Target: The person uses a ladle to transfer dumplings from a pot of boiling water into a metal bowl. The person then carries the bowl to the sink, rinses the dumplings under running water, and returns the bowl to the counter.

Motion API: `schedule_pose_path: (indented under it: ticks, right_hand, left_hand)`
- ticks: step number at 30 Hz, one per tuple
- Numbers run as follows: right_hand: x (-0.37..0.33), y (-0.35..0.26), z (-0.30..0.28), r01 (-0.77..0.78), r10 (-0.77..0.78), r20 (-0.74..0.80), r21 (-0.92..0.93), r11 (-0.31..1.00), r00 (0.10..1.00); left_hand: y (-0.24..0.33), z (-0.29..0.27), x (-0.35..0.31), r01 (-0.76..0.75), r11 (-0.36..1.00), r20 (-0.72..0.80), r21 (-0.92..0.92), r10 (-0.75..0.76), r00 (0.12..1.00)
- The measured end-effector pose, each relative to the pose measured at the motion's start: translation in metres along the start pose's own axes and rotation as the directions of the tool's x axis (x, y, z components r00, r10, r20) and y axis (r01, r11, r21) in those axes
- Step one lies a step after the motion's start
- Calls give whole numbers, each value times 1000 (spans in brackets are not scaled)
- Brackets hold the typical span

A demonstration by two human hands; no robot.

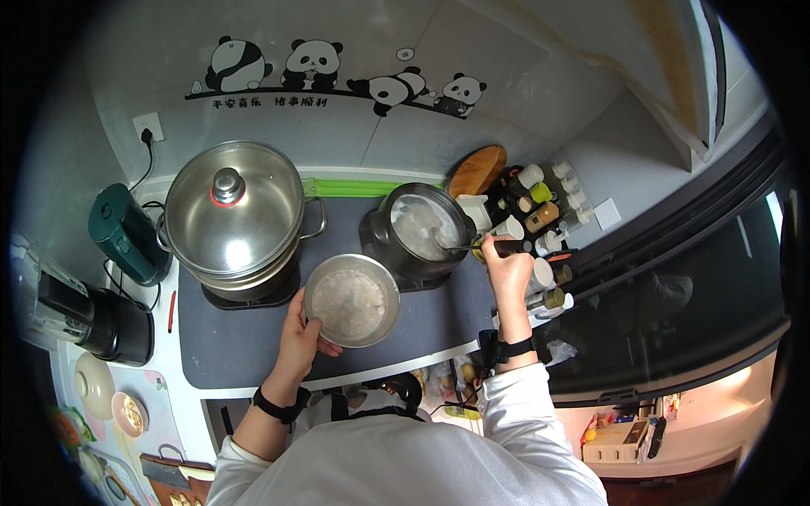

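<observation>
In the head view, the person's left hand (297, 344) is grasping a round metal bowl (388, 324) by its lower left side, and the bowl is sitting low in front of the body, holding a cloudy, whitish content. The right hand (510, 270) is closing around the black handle of a ladle (516, 247), whose shaft is running leftward over the rim of a dark pot (381, 246); its lower end is dipping into pale liquid there. The pot is standing beyond the bowl and to its right, on the counter (221, 354).

To the left of the dark pot, a large steel pot (251, 287) is standing on a black burner, with a domed lid (253, 229) covering it. A dark green kettle (126, 232) is standing just beside it, and a black appliance (128, 333) is sitting nearer the person. A thin red stick (172, 312) is lying between that appliance and the grey surface. On the far right, many bottles (542, 217) are crowding together, while a round wooden board (477, 171) is leaning against the wall behind them.
</observation>
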State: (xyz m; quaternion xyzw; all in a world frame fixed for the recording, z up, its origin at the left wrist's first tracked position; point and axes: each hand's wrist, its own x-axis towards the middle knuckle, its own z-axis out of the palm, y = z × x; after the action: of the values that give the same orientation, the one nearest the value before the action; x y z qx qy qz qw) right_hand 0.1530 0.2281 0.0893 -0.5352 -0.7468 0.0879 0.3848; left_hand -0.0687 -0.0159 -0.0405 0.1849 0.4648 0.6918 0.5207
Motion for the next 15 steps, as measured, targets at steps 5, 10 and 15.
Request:
schedule_pose_path:
  ticks: [5, 10, 15]
  right_hand:
    - [5, 6, 2, 58, -58, -8, -5, 998, 998]
    - [11, 12, 5, 70, -70, 9, -8, 998, 997]
    - [13, 12, 4, 109, -110, 26, 24, 994, 994]
  left_hand:
    - [-1, 4, -2, -24, 1000, -16, -11, 24, 1000]
    - [-3, 6, -4, -26, 1000, -26, -6, 25, 999]
    - [-5, 10, -5, -42, 999, -56, -11, 41, 998]
